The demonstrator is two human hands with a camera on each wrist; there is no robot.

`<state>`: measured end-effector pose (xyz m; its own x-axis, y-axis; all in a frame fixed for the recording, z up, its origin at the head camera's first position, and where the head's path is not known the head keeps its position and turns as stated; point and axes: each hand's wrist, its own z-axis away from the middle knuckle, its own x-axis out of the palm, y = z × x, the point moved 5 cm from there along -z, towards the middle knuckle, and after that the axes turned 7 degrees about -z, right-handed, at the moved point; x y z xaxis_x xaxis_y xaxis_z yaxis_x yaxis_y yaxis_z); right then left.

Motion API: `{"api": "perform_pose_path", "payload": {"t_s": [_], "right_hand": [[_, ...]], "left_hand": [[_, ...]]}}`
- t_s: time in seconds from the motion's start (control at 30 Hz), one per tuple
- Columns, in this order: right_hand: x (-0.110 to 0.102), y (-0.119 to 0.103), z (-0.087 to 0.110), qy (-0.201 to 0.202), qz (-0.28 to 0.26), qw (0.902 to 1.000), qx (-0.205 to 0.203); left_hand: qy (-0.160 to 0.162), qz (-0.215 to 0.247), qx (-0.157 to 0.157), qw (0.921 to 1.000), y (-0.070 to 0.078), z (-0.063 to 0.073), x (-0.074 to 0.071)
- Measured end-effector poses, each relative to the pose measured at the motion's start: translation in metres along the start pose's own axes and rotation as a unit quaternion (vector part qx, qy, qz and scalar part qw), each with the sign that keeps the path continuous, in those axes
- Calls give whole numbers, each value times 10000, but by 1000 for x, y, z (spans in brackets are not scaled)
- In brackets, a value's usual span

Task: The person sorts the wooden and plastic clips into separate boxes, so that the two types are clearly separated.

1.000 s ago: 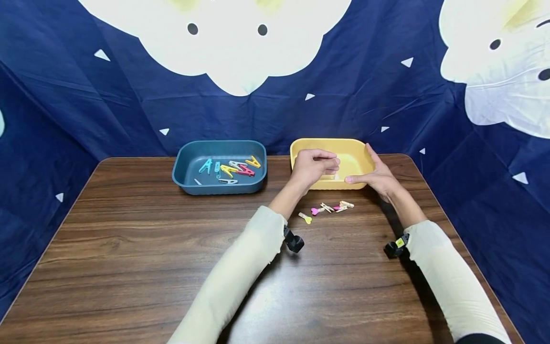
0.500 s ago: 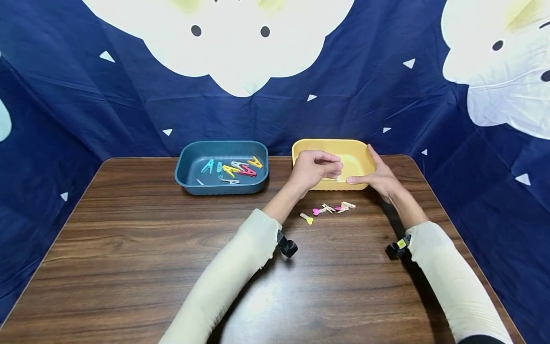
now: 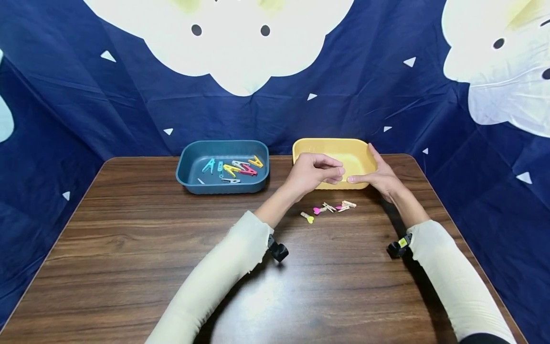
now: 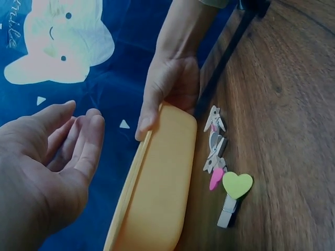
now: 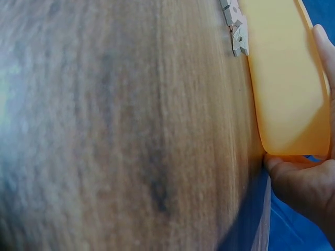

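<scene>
At the back right of the table stands a yellow plastic bin (image 3: 328, 142). My right hand (image 3: 381, 180) grips its right end, the thumb over the front rim. Over the bin's left part hovers my left hand (image 3: 315, 173), fingers loosely bent. In the left wrist view, the thumb and fingers of that left hand (image 4: 52, 167) are apart with nothing between them. Just in front of the bin lie several small wooden clothespins (image 4: 213, 149). One clothespin carries a yellow-green heart (image 4: 237, 185), another a pink heart (image 3: 317, 210). The left hand hides part of the bin's inside.
A teal bin (image 3: 219, 189) stands at the back left with several coloured plastic clothespins (image 3: 247, 170) inside. Dark blue cloth (image 3: 275, 114) with white cloud shapes hangs right behind the wooden table (image 3: 129, 248).
My left forearm has swung left and toward me, while the left hand shifts slightly at the yellow bin. My right hand keeps its grip on the bin. The clothespins on the table stay put.
</scene>
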<state>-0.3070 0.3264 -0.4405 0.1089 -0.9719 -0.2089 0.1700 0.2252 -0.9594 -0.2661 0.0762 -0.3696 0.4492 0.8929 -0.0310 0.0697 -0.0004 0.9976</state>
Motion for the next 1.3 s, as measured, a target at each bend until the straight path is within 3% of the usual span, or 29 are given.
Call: {"api": "perform_pose_path", "payload": {"t_s": [0.3, 0.7, 0.9, 1.13, 1.3], "right_hand": [[1, -5, -1, 24, 89, 10000, -17], [1, -6, -1, 34, -78, 9999, -90], [0, -4, 0, 105, -67, 9999, -26], [-1, 1, -2, 125, 60, 9999, -50], [-1, 1, -2, 127, 71, 9999, -46]], "left_hand": [[-183, -164, -71, 9997, -7, 9, -6], [-737, -482, -171, 9960, -15, 25, -7], [-907, -948, -209, 9911, -24, 32, -13], [-900, -1584, -121, 9832, -34, 39, -24], [-865, -1775, -214, 9801, -40, 43, -32]]}}
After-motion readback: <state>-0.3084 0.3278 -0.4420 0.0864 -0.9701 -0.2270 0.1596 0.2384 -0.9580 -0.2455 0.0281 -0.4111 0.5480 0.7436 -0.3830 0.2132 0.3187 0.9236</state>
